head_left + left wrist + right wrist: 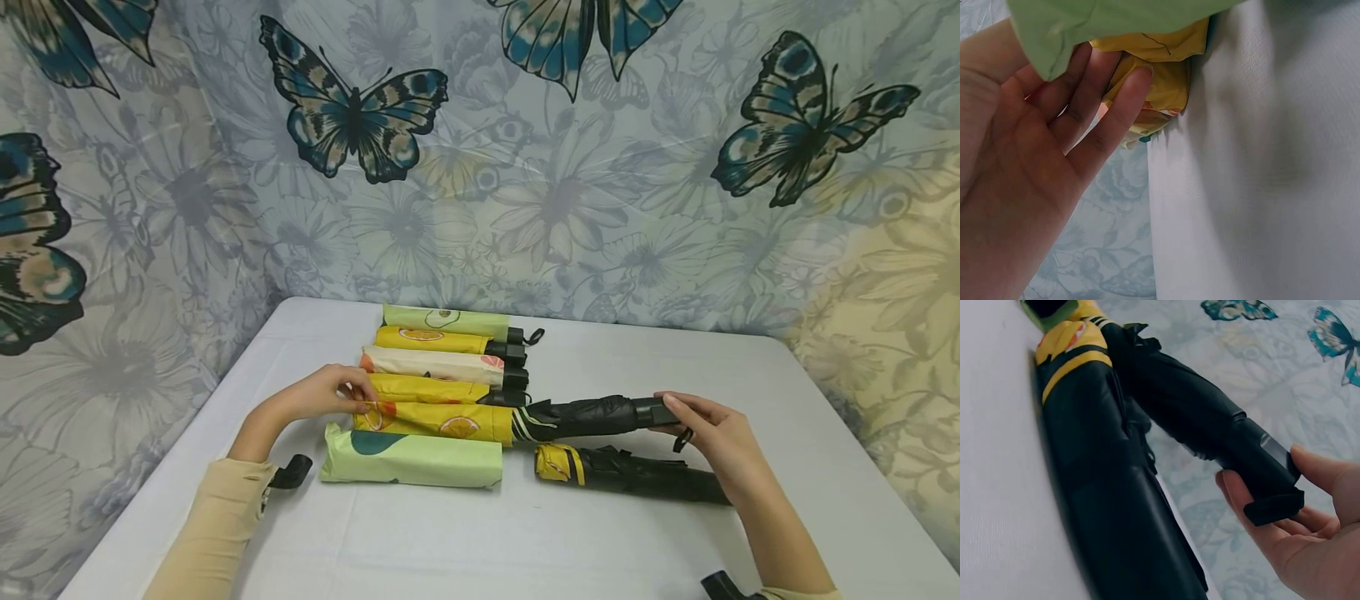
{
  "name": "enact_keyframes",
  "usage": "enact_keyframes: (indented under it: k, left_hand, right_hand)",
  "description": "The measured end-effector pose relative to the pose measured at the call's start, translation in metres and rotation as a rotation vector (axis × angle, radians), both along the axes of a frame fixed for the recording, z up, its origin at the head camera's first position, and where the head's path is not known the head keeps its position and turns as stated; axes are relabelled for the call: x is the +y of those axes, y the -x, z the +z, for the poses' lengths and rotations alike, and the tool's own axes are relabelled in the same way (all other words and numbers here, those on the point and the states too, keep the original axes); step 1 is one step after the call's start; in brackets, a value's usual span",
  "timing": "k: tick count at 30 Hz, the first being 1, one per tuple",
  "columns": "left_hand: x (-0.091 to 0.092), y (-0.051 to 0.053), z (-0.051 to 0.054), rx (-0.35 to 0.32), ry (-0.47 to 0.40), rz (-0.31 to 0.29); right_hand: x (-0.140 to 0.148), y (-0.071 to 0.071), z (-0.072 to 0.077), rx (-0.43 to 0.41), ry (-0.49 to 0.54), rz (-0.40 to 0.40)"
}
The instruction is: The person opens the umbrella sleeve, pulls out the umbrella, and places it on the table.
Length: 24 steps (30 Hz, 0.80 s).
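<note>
A black folded umbrella [588,417] lies partly inside a yellow sleeve [480,423] printed with orange slices. My right hand [708,429] grips the umbrella's black handle [1260,462] between thumb and fingers, with its wrist strap hanging beside. At the sleeve's far left end, my left hand [322,393] pinches the yellow fabric; in the left wrist view its thumb is hidden behind green cloth. Just in front lies a light green sleeve [412,460]. Another black umbrella [645,475] with a yellow band rests below my right hand, apart from the sleeves.
Behind the held sleeve, several covered umbrellas lie in a row: a yellow one [427,388], a cream one [435,364], another yellow one [435,340] and a green one [457,320]. The white table [420,542] meets a butterfly-patterned curtain [480,225] at the back.
</note>
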State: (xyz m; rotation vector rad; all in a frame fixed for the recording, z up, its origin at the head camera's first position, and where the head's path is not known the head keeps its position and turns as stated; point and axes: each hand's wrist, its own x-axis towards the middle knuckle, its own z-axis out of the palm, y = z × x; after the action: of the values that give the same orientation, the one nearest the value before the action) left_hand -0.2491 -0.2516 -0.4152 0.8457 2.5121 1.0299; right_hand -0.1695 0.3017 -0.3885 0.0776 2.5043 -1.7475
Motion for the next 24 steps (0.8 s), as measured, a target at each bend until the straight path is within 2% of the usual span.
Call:
enact_keyframes:
  k: [7,12,18,24]
  left_hand:
    - [0.001,0.001,0.0,-0.009,-0.008,-0.014]
    - [0.002,0.001,0.0,-0.011,-0.015,-0.025]
    - [0.002,0.002,0.0,-0.016,-0.015,-0.029]
    - [0.002,0.003,-0.001,-0.01,-0.009,-0.024]
  right_hand:
    - [0.012,-0.001,0.002,0.003,0.124,-0.031]
    - [0.016,-0.003,0.004,0.013,0.133,-0.053]
    - [0.027,-0.006,0.007,-0.012,0.171,-0.088]
    - [0.041,-0.008,0.006,0.008,0.296,-0.103]
